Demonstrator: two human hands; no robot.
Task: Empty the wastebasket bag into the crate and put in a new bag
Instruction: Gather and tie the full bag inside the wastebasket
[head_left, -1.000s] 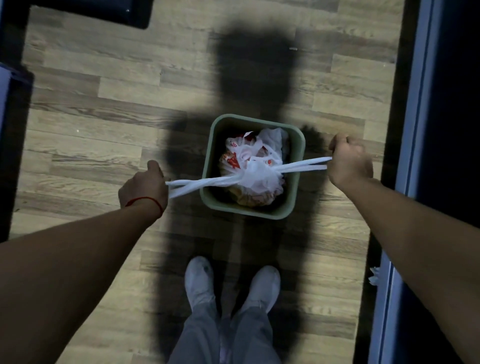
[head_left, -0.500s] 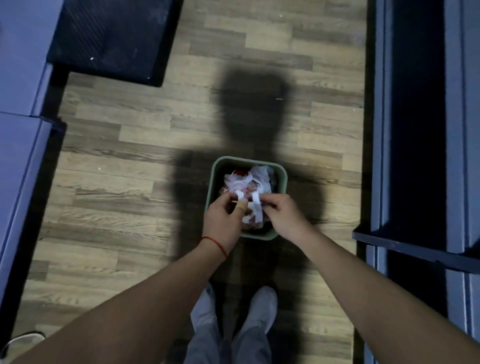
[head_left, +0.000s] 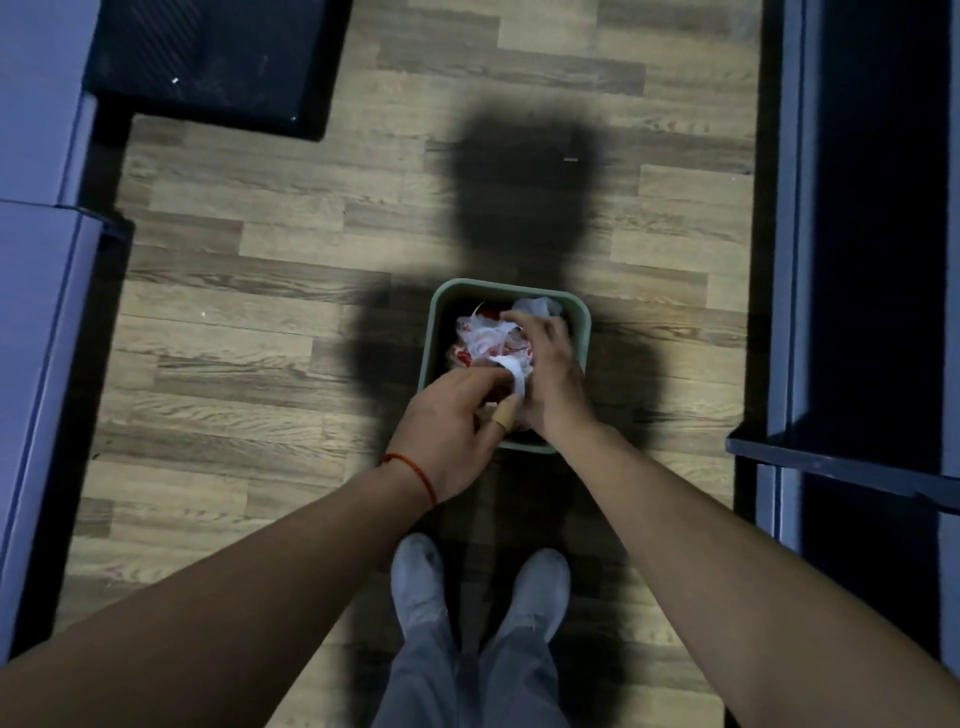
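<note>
Our two hands cover much of the white bag (head_left: 488, 338), so its knot and the near rim of the green wastebasket (head_left: 581, 332) are hidden from us. The left hand (head_left: 447, 426), with a red wrist string (head_left: 415, 470) and one bandaged finger, curls its fingers around a strip of the bag; the right hand (head_left: 545, 374) pinches plastic beside it. The one wastebasket stands on the wood floor (head_left: 260, 322), just ahead of our two pale shoes (head_left: 415, 577). A dark mat (head_left: 208, 57) lies far left; what the dim furniture on both sides is, we cannot tell.

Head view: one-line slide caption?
Both hands, left and right, grip the white bag inside the green wastebasket.
</note>
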